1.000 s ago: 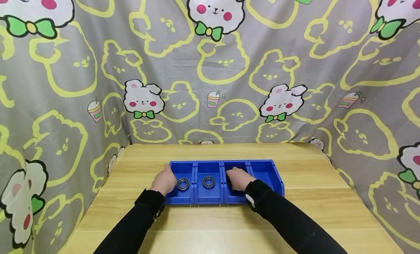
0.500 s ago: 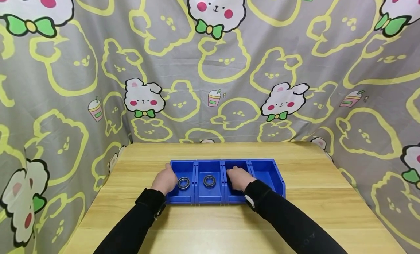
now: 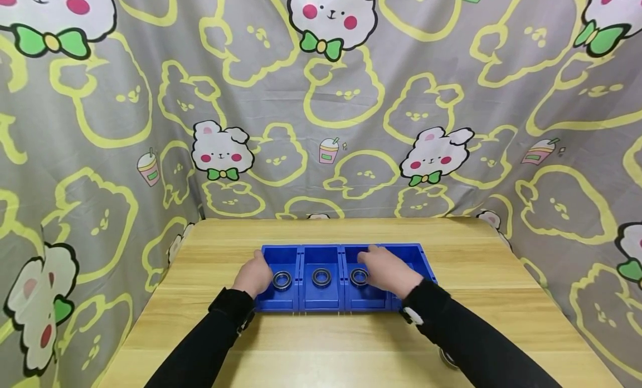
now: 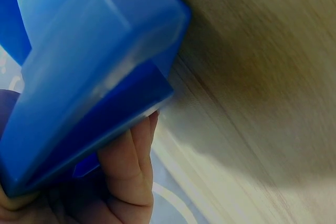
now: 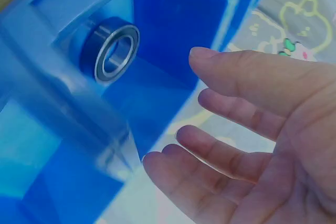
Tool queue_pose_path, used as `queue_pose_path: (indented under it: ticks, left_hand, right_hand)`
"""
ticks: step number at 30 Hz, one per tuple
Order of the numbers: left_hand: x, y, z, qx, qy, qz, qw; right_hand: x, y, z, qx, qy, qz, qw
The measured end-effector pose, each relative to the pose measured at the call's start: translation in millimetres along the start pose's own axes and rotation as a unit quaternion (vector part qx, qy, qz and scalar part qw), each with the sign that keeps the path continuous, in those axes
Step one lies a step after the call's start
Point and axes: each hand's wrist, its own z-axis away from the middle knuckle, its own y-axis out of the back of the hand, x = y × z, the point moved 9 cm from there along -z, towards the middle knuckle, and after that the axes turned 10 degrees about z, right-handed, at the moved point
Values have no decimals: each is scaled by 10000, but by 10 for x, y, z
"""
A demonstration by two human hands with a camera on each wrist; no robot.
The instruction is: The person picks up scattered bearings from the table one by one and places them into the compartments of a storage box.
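Several blue plastic storage bins (image 3: 321, 305) stand joined in a row on the table. My left hand (image 3: 253, 275) grips the outer wall of the leftmost bin; in the left wrist view its fingers (image 4: 128, 166) curl at the bin's edge. One ball bearing (image 3: 282, 280) lies in the leftmost bin, another bearing (image 3: 321, 277) in the second. A third bearing (image 3: 358, 277) lies in the third bin. Over that bin and the rightmost one is my right hand (image 3: 388, 270), its fingers spread and holding nothing in the right wrist view, apart from the bearing (image 5: 116, 53).
Another bearing (image 3: 448, 359) lies on the wooden table (image 3: 321, 343), partly hidden by my right forearm. A grey patterned curtain (image 3: 321, 109) hangs behind the table and along both sides. My right forearm hides part of the rightmost bin.
My right hand has let go of the bearing in the third bin and moved to the right. The bearing on the table has come into view. My left hand keeps its grip.
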Motion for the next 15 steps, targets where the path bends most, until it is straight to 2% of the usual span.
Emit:
queue_pose_path:
  ticks: [4, 8, 11, 15]
  left_hand:
    - [-3, 9, -4, -15, 37, 123, 9999]
    - [6, 15, -18, 10, 4, 155, 9999]
    - [13, 19, -15, 46, -59, 127, 9999]
    - [3, 8, 2, 36, -58, 133, 9999]
  right_hand:
    - [102, 154, 250, 224, 137, 208, 9994]
    - [228, 224, 507, 360, 184, 298, 9987]
    - [297, 200, 683, 339, 207, 248, 9989]
    - [359, 54, 907, 0, 251, -59, 9997]
